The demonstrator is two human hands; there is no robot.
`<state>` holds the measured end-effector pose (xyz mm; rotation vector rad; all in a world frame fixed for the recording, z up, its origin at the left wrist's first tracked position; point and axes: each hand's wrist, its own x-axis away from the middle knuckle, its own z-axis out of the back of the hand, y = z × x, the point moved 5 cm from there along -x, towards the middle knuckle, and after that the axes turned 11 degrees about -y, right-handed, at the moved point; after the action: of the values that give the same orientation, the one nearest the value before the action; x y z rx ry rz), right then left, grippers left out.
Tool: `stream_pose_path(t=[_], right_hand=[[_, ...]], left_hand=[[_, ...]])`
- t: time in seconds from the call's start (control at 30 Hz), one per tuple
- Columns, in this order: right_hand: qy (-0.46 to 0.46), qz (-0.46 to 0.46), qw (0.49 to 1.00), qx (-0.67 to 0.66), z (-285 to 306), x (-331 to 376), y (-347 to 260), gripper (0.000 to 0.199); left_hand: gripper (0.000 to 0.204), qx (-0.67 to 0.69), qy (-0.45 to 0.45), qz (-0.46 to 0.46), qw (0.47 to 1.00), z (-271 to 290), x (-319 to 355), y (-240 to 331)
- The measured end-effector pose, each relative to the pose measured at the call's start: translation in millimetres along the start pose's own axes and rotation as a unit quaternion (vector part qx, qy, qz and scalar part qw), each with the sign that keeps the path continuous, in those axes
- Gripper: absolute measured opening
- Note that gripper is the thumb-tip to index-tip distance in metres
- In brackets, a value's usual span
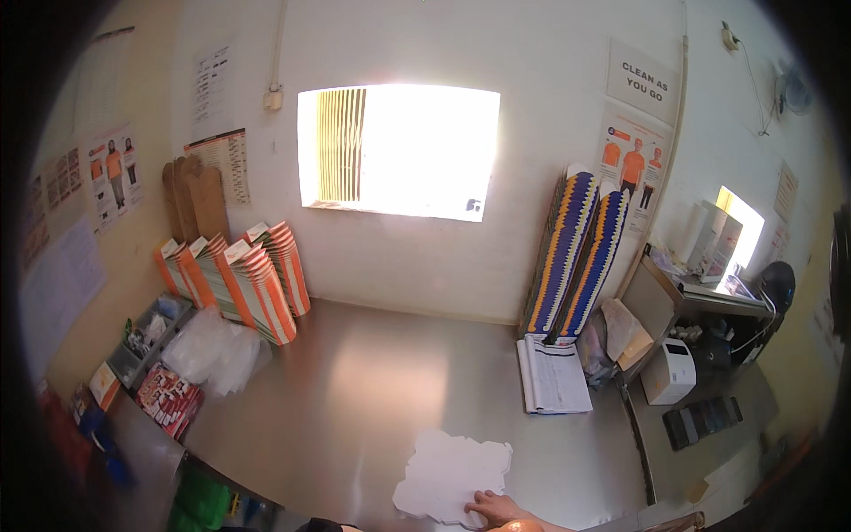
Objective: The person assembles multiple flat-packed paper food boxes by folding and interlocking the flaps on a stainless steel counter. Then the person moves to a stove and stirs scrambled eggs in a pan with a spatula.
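My right hand (494, 508) lies flat on a white flat sheet with jagged edges (448, 472), which rests on the steel table (355, 399) near its front edge. The fingers are spread over the sheet's lower right corner. My left hand is out of view.
Orange-and-white flat cartons (257, 284) lean on the back wall at left, blue-and-yellow ones (576, 257) at right. An open ring binder (554, 377) lies below them. Clear plastic bags (213, 350) and a tray of small items (146, 337) sit at left. A white label printer (671, 371) stands on a side desk.
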<state>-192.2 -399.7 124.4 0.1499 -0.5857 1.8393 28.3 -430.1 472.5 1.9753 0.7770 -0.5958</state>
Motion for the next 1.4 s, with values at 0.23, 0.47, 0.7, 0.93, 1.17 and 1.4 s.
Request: stream_pose_path(t=[0.23,0.47,0.7,0.93,1.17,1.4], right_hand=[[-0.084,0.050,0.994,0.049,0.8,-2.4,0.0,0.047],[-0.068,0.079,0.993,0.061,-8.5,1.4,8.4,0.060],[0.057,0.187,0.973,0.123,0.0,25.4,1.0,0.044],[0.211,0.151,0.965,0.024,13.2,31.7,-10.4,0.046],[0.109,0.033,0.993,0.019,-20.5,6.3,-35.2,0.041],[-0.095,-0.088,0.965,-0.227,0.6,-59.6,6.6,0.013]], left_hand=[[0.053,0.017,-0.228,0.196,0.954,14.6,21.5,-45.3],[0.052,-0.222,-0.149,0.248,0.931,86.6,77.2,-103.9],[0.044,-0.724,-0.018,0.256,0.641,169.6,152.3,-248.0],[0.018,-0.775,0.008,0.193,0.601,193.6,180.1,-251.3],[0.020,-0.780,-0.004,0.228,0.583,177.4,214.8,-243.2],[0.025,-0.562,0.115,0.525,0.629,229.4,203.9,-249.5]])
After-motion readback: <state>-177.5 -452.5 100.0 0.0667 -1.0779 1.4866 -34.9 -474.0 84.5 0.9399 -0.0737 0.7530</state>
